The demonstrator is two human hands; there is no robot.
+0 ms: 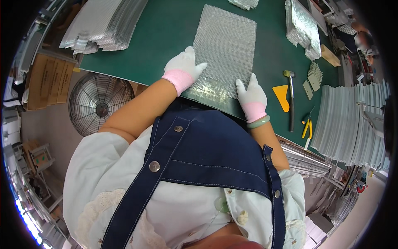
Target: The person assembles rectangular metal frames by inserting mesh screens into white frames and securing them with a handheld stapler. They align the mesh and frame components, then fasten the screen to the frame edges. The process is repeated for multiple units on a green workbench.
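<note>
A rectangular silver mesh sheet (227, 43) lies on the green tabletop in front of me, its far end pointing away. A shiny, smoother strip (213, 90) shows at its near end, by the table edge; I cannot tell whether it is part of the sheet. My left hand (182, 69), in a white glove with a pink cuff, rests along the sheet's left edge, thumb spread from the fingers. At the near right corner is my right hand (252, 96), gloved alike, its thumb and fingers apart. Both hands look open, touching the edges.
Stacked mesh sheets (105, 27) lie far left, with another stack (302, 27) far right. A yellow scraper (282, 97), a hammer (291, 99) and yellow-handled pliers (307, 126) lie right, before stacked metal strips (350, 124). A floor fan (101, 108) stands left.
</note>
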